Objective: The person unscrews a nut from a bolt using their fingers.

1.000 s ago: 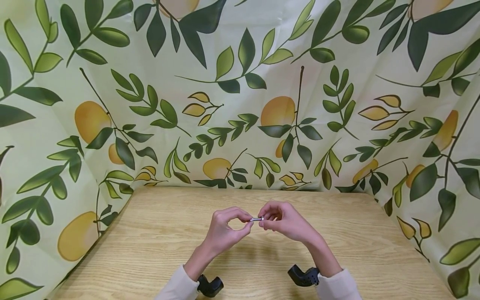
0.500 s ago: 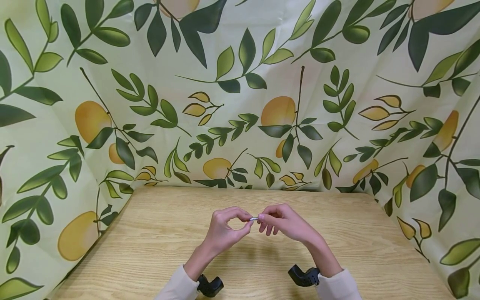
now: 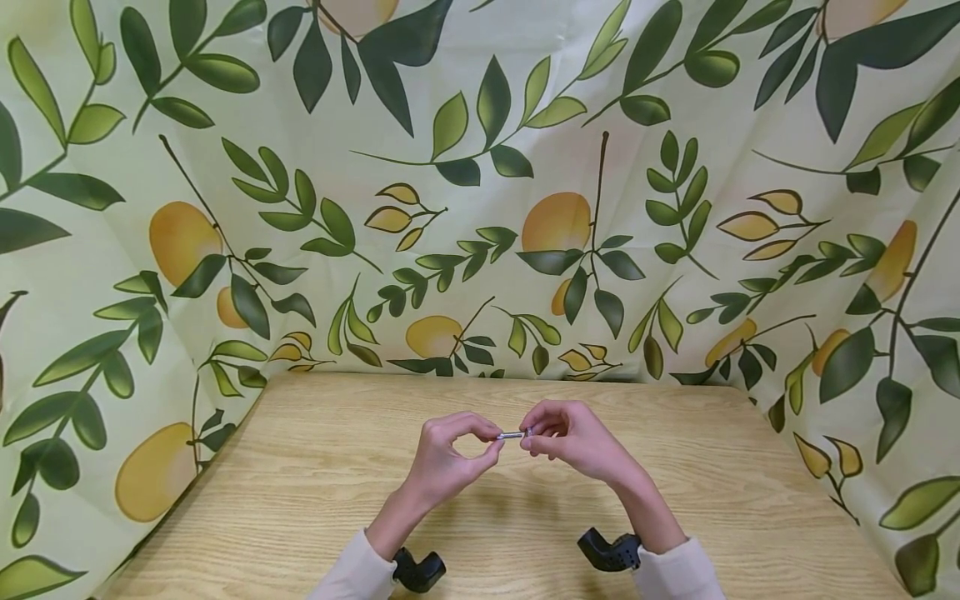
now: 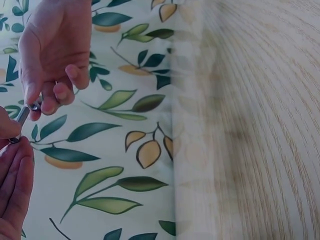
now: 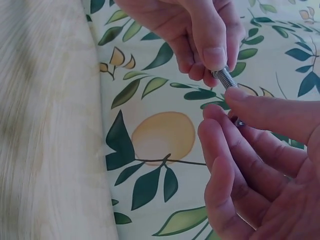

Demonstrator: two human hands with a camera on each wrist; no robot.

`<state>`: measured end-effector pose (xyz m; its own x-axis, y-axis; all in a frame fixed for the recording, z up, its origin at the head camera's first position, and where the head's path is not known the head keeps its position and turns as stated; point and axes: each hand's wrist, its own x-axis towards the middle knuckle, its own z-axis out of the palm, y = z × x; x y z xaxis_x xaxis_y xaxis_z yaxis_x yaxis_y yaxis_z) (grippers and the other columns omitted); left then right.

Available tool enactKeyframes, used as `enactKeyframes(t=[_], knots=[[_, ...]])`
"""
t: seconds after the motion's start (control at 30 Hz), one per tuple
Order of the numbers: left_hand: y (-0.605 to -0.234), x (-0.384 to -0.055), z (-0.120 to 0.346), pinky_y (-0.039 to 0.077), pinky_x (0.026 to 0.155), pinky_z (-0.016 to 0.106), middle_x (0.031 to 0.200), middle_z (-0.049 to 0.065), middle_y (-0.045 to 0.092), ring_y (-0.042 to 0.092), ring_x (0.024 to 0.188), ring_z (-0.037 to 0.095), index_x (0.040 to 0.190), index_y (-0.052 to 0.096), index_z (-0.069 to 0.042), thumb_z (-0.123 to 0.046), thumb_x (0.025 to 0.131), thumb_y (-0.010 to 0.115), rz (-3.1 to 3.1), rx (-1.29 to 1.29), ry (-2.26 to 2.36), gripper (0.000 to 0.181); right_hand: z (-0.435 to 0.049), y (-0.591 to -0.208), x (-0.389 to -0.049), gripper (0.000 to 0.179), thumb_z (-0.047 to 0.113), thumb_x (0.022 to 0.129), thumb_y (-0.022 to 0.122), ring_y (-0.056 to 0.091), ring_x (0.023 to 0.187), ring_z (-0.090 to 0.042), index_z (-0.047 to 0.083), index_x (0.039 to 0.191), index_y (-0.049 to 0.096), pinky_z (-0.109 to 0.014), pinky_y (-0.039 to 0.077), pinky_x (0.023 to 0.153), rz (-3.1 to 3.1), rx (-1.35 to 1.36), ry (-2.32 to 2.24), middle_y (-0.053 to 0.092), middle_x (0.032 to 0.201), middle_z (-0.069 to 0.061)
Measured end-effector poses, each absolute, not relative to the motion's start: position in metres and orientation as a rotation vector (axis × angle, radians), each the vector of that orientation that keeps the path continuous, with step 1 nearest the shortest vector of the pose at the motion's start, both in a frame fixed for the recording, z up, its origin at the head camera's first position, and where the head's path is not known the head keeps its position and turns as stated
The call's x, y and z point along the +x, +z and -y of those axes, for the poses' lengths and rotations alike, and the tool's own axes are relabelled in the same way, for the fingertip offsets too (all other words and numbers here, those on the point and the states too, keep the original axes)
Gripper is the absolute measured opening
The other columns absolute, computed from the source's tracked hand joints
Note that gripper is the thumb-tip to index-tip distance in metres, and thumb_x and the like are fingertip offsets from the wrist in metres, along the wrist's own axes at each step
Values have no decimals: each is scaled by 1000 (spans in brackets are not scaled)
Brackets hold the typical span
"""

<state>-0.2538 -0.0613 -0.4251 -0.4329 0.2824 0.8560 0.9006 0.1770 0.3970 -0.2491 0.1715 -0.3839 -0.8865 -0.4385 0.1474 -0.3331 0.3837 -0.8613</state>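
In front of me, above the table, a small silver bolt (image 3: pixel 512 435) lies nearly level between both hands. My left hand (image 3: pixel 450 450) pinches its left end between thumb and index finger. The right hand (image 3: pixel 573 437) holds the other end between thumb and fingers. Threads on the bolt (image 5: pixel 226 78) show in the right wrist view, beside the left thumb. At its right-hand end a small shiny metal piece (image 5: pixel 240 122) peeks out between the right fingers; I cannot tell whether it is a nut or the bolt's head. Fingers partly hide both ends.
A wooden table (image 3: pixel 337 467) lies beneath the hands. Behind and at both sides hangs a pale cloth (image 3: pixel 480 275) printed with leaves and orange fruit. Black wrist mounts (image 3: pixel 420 571) are strapped at both cuffs.
The right fingers rolled at the bolt's end: half a second ago the thumb was farther left with fingers hanging lower; now they are drawn back right. The left hand has stayed nearly still.
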Motion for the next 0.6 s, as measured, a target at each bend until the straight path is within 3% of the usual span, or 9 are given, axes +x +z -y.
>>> enactKeyframes(t=[0.4, 0.6], knots=[[-433, -264, 69, 65, 71, 29, 86, 6, 80, 75, 75, 13, 89, 79, -10, 3, 80, 83, 1963, -973, -1378, 16, -175, -388, -255, 21, 9, 91, 78, 70, 74, -15, -3, 107, 70, -31, 63, 65, -2528, -668, -1642, 75, 91, -16], [-439, -278, 79, 65, 74, 33, 87, 2, 80, 75, 75, 9, 90, 81, -12, -2, 83, 84, 2130, -792, -1490, 12, -176, -389, -253, 19, 8, 90, 79, 72, 79, -26, -3, 103, 73, -28, 61, 67, -2561, -563, -1670, 76, 91, -15]])
